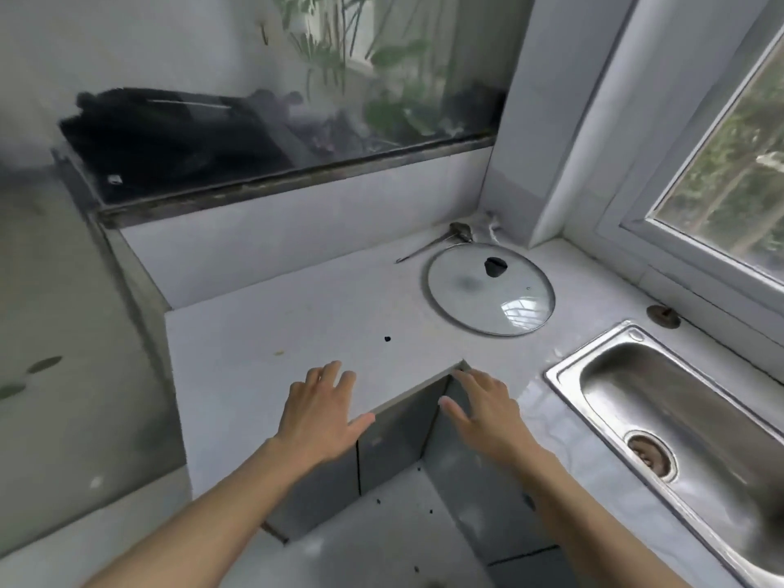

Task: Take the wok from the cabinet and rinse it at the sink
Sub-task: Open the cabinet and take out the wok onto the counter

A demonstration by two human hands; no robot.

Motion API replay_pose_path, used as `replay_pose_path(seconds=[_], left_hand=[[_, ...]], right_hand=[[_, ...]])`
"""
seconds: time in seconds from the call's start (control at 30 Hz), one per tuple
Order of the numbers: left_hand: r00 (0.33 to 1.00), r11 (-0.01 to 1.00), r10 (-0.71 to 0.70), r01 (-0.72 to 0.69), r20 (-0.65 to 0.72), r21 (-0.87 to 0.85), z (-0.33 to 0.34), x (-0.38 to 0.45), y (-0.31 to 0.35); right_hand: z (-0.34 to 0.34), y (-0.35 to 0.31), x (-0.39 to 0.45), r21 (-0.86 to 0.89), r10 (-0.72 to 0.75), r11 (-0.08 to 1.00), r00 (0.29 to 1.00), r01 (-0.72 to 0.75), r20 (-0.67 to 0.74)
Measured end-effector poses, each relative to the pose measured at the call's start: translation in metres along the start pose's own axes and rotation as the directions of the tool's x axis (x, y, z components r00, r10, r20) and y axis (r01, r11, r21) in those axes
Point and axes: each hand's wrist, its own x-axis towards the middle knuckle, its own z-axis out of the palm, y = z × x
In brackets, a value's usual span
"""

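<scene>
No wok shows in the head view. My left hand hovers over the front edge of the white L-shaped counter, fingers spread and empty. My right hand is held out over the counter's inner corner, also spread and empty. The grey cabinet fronts under the counter sit just below both hands. A steel sink with a round drain is set into the counter at the right.
A glass pot lid with a black knob lies flat on the counter behind my hands. A metal ladle rests in the back corner. A raised ledge with dark pans stands at the back left. A window runs along the right.
</scene>
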Motion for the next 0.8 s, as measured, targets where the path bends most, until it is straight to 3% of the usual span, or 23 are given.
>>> replay_pose_path(seconds=[0.27, 0.4, 0.5, 0.6, 0.67, 0.73, 0.8], left_hand=[[0.984, 0.986, -0.152, 0.157, 0.091, -0.055, 0.036, 0.024, 0.019], [0.977, 0.980, -0.176, 0.185, 0.117, -0.074, 0.052, 0.033, 0.013], [0.971, 0.979, -0.175, 0.188, 0.160, -0.072, 0.068, 0.041, 0.006], [0.966, 0.976, -0.175, 0.196, 0.191, -0.093, 0.085, 0.044, -0.002], [0.963, 0.973, -0.176, 0.201, 0.206, -0.110, 0.096, 0.045, -0.008], [0.958, 0.970, -0.178, 0.209, 0.223, -0.121, 0.107, 0.043, -0.014], [0.958, 0.967, -0.179, 0.213, 0.222, -0.138, 0.116, 0.043, -0.018]], right_hand=[[0.037, 0.030, 0.054, 0.083, -0.080, 0.995, 0.975, 0.064, 0.209], [0.062, 0.034, 0.064, 0.266, -0.065, 0.964, 0.959, -0.011, 0.276], [0.083, 0.030, 0.067, 0.425, 0.013, 0.892, 0.947, -0.156, 0.321], [0.107, 0.025, 0.070, 0.573, 0.159, 0.698, 0.874, -0.429, 0.460], [0.120, 0.021, 0.074, 0.656, 0.224, 0.437, 0.781, -0.615, 0.583], [0.134, 0.018, 0.079, 0.709, 0.230, 0.161, 0.725, -0.687, 0.649], [0.145, 0.014, 0.086, 0.725, 0.225, -0.018, 0.704, -0.688, 0.673]])
